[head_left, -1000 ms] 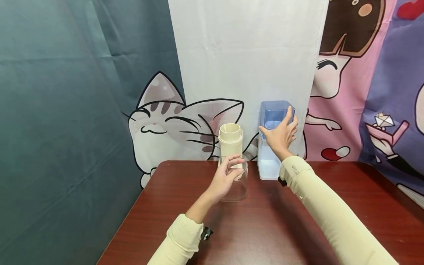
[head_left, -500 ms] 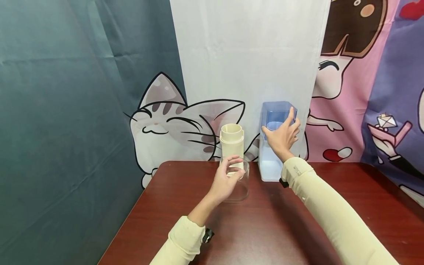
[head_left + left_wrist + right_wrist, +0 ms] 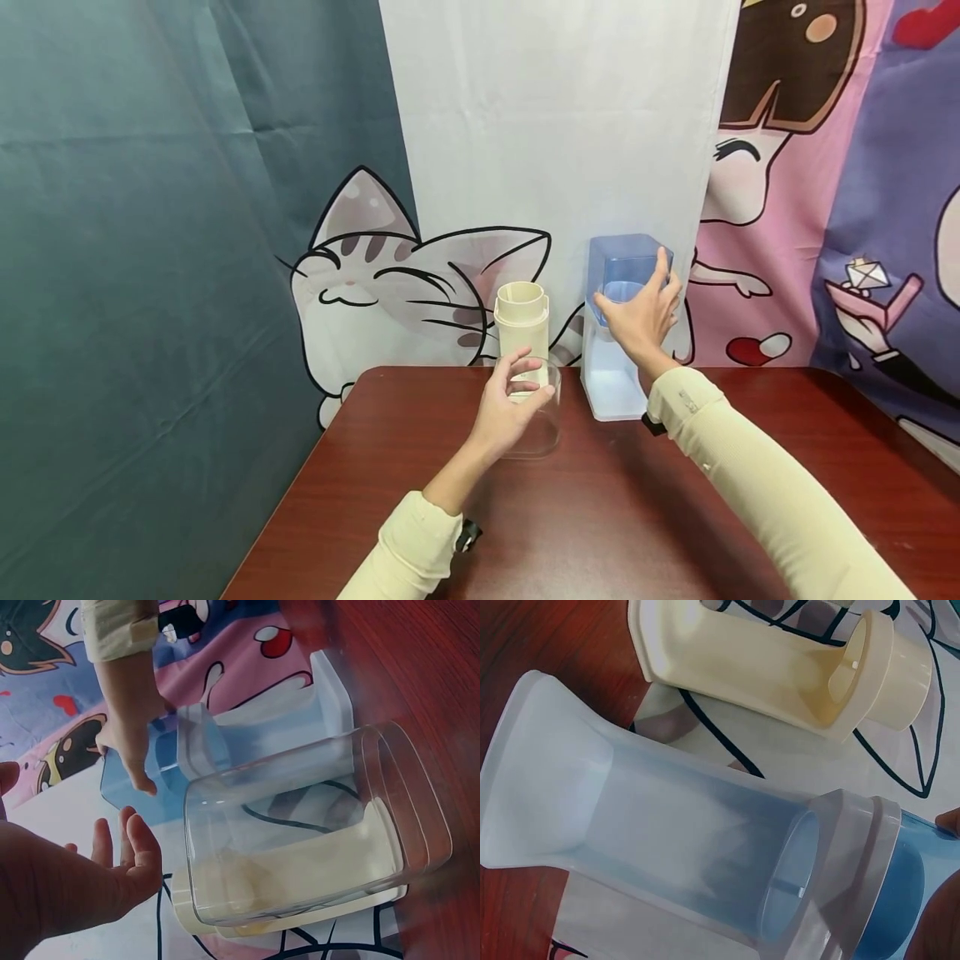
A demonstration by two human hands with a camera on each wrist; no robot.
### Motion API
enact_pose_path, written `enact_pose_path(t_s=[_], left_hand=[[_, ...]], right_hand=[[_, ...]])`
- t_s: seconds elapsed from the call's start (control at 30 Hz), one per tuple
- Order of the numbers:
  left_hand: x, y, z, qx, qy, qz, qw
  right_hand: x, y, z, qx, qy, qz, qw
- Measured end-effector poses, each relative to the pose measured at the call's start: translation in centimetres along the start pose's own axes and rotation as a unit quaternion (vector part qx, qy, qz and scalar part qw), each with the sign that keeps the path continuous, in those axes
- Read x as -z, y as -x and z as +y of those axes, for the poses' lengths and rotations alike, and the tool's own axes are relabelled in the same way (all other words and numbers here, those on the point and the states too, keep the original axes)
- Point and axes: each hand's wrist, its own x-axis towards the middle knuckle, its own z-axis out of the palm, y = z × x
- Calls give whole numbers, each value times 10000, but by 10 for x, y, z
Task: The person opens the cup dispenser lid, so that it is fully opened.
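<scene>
A blue see-through container point(image 3: 624, 248) sits atop a white stand point(image 3: 615, 396) at the table's back edge. My right hand point(image 3: 642, 318) grips the blue container, thumb at its left and fingers at its right. In the right wrist view, the white stand point(image 3: 675, 817) shows large, with part of the right hand point(image 3: 939, 922) against the blue part. A clear container point(image 3: 534, 442) stands upright in front of a cream stand point(image 3: 522, 333). My left hand point(image 3: 504, 414) hovers by the clear container's rim, fingers loosely bent; in the left wrist view a gap separates the hand point(image 3: 82, 877) from the container point(image 3: 424, 817).
The red-brown table point(image 3: 420, 417) ends just behind the cream and white stands. Printed cloth point(image 3: 562, 150) hangs behind it, and a dark green curtain point(image 3: 165, 292) hangs on the left.
The white stand and blue container have come slightly nearer, with my right hand on the container. My left hand has barely moved, its fingers still bent beside the clear container.
</scene>
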Motion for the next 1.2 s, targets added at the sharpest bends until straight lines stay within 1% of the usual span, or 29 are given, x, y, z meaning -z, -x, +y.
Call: enact_pose_path(t_s=[0.27,0.43,0.5,0.6,0.73,0.83,0.93,1.07,1.2], left_hand=[[0,1,-1,36,-36,-148,9999],[0,1,-1,42,-9,-224,9997],[-1,1,-1,52,55,-246,9997],[-1,3,1,199,205,-300,9991],[-2,6,2,384,348,-371,9980],[-1,8,1,386,342,-384,9979],[-2,10,1,373,355,-393,9979],[-3,12,1,363,420,-519,9971],[-3,15,5,380,452,-653,9961]], right_hand=[[17,9,1,343,-202,-2,9992],[28,15,1,390,-298,30,9988],[33,19,1,354,-344,-43,9988],[41,25,0,338,-423,-170,9984],[52,32,-1,554,-625,-242,9962],[59,38,0,802,-803,-265,9932],[67,45,1,948,-927,-304,9907],[81,55,-1,998,-992,-343,9895],[95,62,-5,1054,-1052,-469,9877]])
